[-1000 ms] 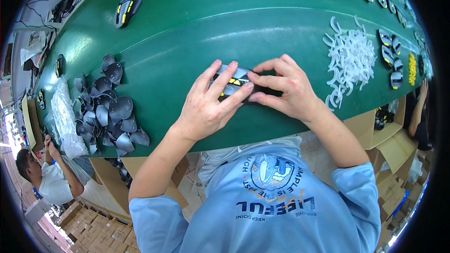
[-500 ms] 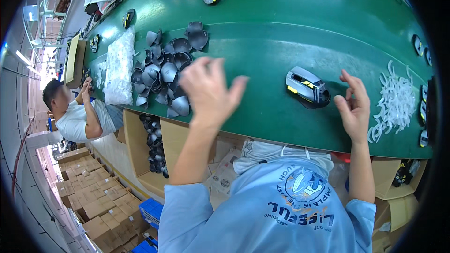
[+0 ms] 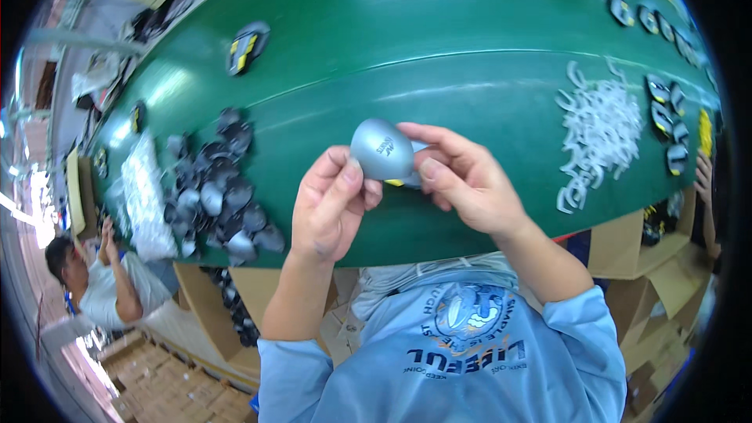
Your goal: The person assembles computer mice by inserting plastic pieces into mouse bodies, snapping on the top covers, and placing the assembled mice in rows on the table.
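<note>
— Where my two hands were apart and empty-looking half a second ago, they now meet around a smooth, domed, silver-grey shell (image 3: 381, 149).

— How does the left one have it?

— My left hand (image 3: 325, 204) is pinching the left edge, thumb laid on the outer face and fingers curled behind. Half a second ago it was spread and blurred in front of the dark-grey heap of curved plastic shells (image 3: 211, 196).

— And the right?

— My right hand (image 3: 474, 184) is half curled at the shell's right side, forefinger by the upper edge and thumb just beside the right rim. I cannot tell whether those fingers pinch the shell or something behind it.

— Where's the black-and-grey plastic mouse body with yellow strips (image 3: 395, 182)?

— Mostly hidden beneath the shell and my right fingers; a bit of yellow shows under the shell's lower edge. Earlier it lay in plain sight on the green, glossy worktop (image 3: 470, 16), between my hands. I can't tell whether it's resting there or lifted now.

— Anything else different?

— My view has swung, so everything sits elsewhere in it. The loose pile of curved, translucent white strips (image 3: 601, 133) lies to my right, well apart from both hands.
</note>
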`<control>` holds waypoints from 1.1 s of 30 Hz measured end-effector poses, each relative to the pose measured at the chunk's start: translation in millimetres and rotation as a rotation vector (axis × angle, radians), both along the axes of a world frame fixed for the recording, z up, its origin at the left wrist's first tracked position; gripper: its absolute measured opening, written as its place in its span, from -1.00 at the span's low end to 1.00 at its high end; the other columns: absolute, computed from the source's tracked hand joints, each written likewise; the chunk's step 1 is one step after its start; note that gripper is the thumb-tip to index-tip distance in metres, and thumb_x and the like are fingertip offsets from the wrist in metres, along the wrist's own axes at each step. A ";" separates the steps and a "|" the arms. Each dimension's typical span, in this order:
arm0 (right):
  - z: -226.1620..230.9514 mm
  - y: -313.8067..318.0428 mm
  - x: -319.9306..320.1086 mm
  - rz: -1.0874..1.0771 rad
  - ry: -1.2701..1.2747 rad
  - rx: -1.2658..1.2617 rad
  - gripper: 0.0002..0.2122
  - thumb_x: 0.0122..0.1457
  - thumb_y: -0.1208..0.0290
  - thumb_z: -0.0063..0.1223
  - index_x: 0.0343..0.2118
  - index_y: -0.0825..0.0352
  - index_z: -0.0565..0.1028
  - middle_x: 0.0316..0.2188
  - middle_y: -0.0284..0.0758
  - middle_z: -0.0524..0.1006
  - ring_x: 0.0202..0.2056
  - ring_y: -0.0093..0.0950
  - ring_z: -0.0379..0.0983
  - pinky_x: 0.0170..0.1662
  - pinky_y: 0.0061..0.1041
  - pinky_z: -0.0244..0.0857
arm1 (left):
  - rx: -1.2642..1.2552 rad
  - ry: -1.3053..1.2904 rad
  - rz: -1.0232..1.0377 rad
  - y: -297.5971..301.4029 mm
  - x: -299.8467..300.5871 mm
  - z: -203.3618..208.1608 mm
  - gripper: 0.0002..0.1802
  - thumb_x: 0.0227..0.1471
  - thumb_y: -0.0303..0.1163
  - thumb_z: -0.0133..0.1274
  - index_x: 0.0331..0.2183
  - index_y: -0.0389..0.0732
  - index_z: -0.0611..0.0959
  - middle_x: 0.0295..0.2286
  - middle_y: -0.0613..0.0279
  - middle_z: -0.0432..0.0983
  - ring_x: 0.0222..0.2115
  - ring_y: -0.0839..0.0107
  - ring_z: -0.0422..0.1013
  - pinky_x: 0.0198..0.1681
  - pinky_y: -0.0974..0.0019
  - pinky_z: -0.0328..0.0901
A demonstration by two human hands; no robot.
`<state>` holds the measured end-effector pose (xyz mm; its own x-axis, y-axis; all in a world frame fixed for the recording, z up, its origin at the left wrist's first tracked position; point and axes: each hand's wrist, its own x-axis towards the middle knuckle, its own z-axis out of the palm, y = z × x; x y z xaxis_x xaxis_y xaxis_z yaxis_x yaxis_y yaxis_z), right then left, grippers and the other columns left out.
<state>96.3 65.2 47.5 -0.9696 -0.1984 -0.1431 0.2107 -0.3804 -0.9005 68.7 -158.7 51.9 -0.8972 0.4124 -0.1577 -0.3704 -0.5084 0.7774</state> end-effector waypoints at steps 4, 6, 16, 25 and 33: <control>-23.9 17.7 9.5 -0.039 -0.162 -0.241 -0.60 0.46 0.29 0.16 0.25 0.37 0.51 -0.26 -0.47 0.61 -0.40 -0.78 0.36 -0.37 -0.71 0.27 | -0.430 0.371 -0.008 35.3 21.6 -7.5 -0.79 0.43 -0.32 0.03 -0.13 -0.29 0.58 -0.27 0.12 0.66 -0.31 0.52 0.50 -0.16 0.39 0.43; -17.4 27.9 12.3 -0.033 -0.097 -0.092 -0.60 0.40 0.32 0.23 0.21 0.37 0.54 -0.18 -0.45 0.63 -0.34 -0.72 0.40 -0.35 -0.66 0.30 | -0.377 0.315 -0.091 34.8 19.9 -6.1 -0.84 0.41 -0.39 0.04 -0.16 -0.29 0.59 -0.30 0.17 0.64 -0.33 0.53 0.50 -0.20 0.38 0.42; 2.3 79.4 22.2 0.067 -0.015 0.276 -0.85 0.26 0.48 0.37 -0.20 0.36 0.58 -0.39 -0.40 0.62 -0.39 -0.65 0.56 -0.32 -0.62 0.48 | -0.957 1.208 -0.182 22.1 -27.7 0.8 0.18 -0.42 0.28 0.61 0.14 -0.26 0.61 0.05 0.04 0.58 0.04 0.06 0.47 0.08 0.04 0.37; -28.8 70.2 15.1 0.032 0.490 1.116 -0.72 0.18 0.31 0.42 -0.06 0.26 0.72 -0.23 -0.29 0.61 -0.26 -0.37 0.56 -0.19 -0.35 0.49 | -1.277 1.175 -0.060 31.2 -6.0 -48.4 -0.15 -0.28 -0.13 0.59 0.05 -0.23 0.62 -0.03 0.10 0.54 -0.02 0.01 0.39 0.08 -0.05 0.30; -33.7 70.2 -20.2 0.222 0.877 1.098 -0.46 -0.07 0.19 0.53 0.03 0.21 0.66 0.01 -0.36 0.68 -0.17 -0.24 0.56 -0.06 -0.30 0.54 | -1.255 1.155 -0.022 29.5 2.1 -56.1 -0.16 -0.30 -0.11 0.60 0.04 -0.20 0.64 -0.02 0.13 0.53 0.00 0.03 0.36 0.11 -0.03 0.27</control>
